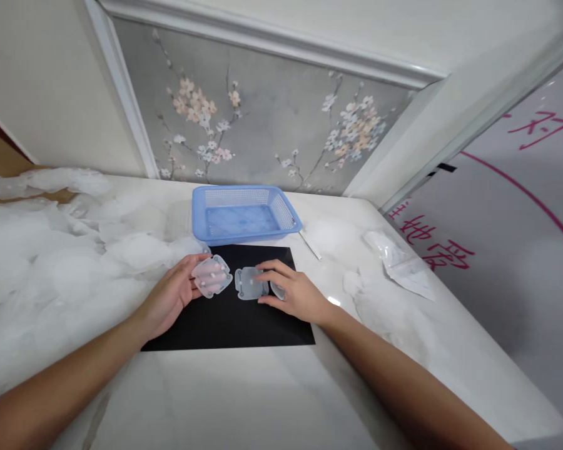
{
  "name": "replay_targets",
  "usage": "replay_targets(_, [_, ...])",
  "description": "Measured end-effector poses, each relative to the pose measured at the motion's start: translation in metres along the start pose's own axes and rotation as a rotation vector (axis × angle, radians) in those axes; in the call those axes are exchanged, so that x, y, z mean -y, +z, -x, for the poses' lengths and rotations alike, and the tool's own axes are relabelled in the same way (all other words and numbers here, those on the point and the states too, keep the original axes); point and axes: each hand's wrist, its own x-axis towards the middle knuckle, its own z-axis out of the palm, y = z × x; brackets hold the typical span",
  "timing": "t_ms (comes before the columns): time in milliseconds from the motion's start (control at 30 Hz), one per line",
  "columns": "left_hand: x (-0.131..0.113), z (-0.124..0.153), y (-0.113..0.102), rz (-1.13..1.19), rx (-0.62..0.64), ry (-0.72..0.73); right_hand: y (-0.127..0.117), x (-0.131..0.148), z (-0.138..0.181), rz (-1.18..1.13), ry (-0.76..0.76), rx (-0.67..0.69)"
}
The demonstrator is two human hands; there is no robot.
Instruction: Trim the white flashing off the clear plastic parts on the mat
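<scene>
My left hand is closed on the edge of a translucent plastic piece with notched, rounded corners, tilted up above the left side of a black mat. Small dark marks sit near that piece's corners. My right hand curls around the right end of a similar translucent piece, fingertips over its face and thumb at its lower edge. Part of another translucent piece shows between the fingers and thumb of this hand; the rest is hidden. A small gap separates the pieces in the two hands.
A blue plastic basket stands just behind the mat. To its right lies a thin white stick, and farther right a clear plastic bag. Many translucent sheets or bags cover the left side of the marble-patterned table.
</scene>
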Motion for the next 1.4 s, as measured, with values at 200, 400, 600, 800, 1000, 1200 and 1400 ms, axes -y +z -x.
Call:
replay_targets(200, [-0.004, 0.003, 0.002, 0.117, 0.035, -0.096, 0.004, 0.008, 0.0, -0.205, 0.284, -0.381])
replay_targets(400, [-0.006, 0.004, 0.003, 0.188, 0.063, -0.153, 0.0, 0.009, -0.008, -0.529, 0.58, -0.288])
replay_targets(600, [-0.006, 0.002, 0.0, 0.19, 0.088, -0.147, -0.003, 0.007, -0.011, -0.624, 0.608, -0.249])
replay_targets(800, [-0.004, 0.002, -0.001, 0.205, 0.156, -0.158, 0.001, 0.005, -0.006, -0.514, 0.454, -0.306])
replay_targets(1000, [-0.002, 0.005, 0.002, 0.202, 0.245, -0.154, 0.017, 0.021, -0.001, 0.034, 0.115, -0.136])
replay_targets(1200, [0.002, 0.009, 0.005, -0.281, 0.23, 0.106, 0.025, 0.03, -0.007, -0.037, -0.01, -0.197])
replay_targets(1400, [0.0, 0.0, -0.02, -1.589, -0.201, 0.787, 0.012, 0.028, -0.015, -0.704, 0.535, -0.184])
